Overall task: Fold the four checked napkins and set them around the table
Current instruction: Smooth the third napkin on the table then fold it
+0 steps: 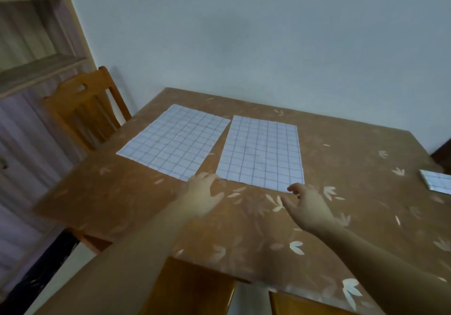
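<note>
Two white napkins with a blue check lie spread flat side by side on the table: the left napkin [174,141] and the right napkin [262,151]. A third napkin [436,180], folded small, lies at the table's right edge. My left hand [203,195] hovers with relaxed fingers at the near left corner of the right napkin. At that napkin's near right corner is my right hand [308,207], fingers loosely spread, holding nothing. Whether either hand touches the cloth I cannot tell.
The table [341,217] wears a brown cloth with pale leaf prints. A wooden chair [85,109] stands at the far left corner, with shelves [36,68] behind it. Another chair's seat [195,288] shows under the near edge. A wall bounds the far side.
</note>
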{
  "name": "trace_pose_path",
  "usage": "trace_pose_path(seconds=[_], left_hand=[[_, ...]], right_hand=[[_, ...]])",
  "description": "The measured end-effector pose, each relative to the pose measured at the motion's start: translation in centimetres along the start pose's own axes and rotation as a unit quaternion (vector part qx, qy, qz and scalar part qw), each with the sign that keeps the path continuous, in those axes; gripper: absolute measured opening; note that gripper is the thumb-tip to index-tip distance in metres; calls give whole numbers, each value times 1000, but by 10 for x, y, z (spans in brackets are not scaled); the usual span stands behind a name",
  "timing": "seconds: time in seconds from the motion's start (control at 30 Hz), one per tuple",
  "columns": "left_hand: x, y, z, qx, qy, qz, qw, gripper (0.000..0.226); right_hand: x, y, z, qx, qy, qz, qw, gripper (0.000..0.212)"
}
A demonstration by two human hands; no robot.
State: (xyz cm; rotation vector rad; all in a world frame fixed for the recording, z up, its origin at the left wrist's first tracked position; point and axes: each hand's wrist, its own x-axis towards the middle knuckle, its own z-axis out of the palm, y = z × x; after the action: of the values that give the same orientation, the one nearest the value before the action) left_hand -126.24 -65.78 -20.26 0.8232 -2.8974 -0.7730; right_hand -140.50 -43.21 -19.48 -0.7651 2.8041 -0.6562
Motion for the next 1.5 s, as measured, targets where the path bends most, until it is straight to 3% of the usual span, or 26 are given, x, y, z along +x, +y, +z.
trace_pose_path(seconds=[0.2, 0.33, 0.43, 0.57, 0.7, 1.07, 1.23, 1.3, 1.5], left_hand=[[95, -15, 58, 28, 8, 13, 999, 51], [154, -18, 99, 77, -7, 32, 997, 49], [186, -23, 128, 125, -13, 40, 991, 48], [216, -23, 152, 141, -31, -21, 989, 80], [231, -15, 168, 131, -49, -30, 990, 94], [243, -9, 183, 122, -18, 13, 992, 87], [259, -9, 186, 125, 8, 45, 991, 81], [265, -9, 187, 120, 12, 47, 992, 82], [274, -9, 189, 88, 40, 56, 994, 87]], right_hand=[[85, 47, 60, 0, -29, 43, 999, 54], [132, 69, 98, -37, -8, 39, 999, 58], [161, 79, 117, -83, -4, 40, 996, 73], [186, 91, 137, -77, -3, 73, 994, 103], [199, 91, 153, -74, 26, 70, 994, 110], [227, 77, 175, -93, 30, -18, 995, 100], [259, 66, 178, -84, 41, -16, 995, 92], [275, 57, 171, -102, 45, -22, 993, 80], [320, 19, 142, -146, -67, -28, 987, 31]])
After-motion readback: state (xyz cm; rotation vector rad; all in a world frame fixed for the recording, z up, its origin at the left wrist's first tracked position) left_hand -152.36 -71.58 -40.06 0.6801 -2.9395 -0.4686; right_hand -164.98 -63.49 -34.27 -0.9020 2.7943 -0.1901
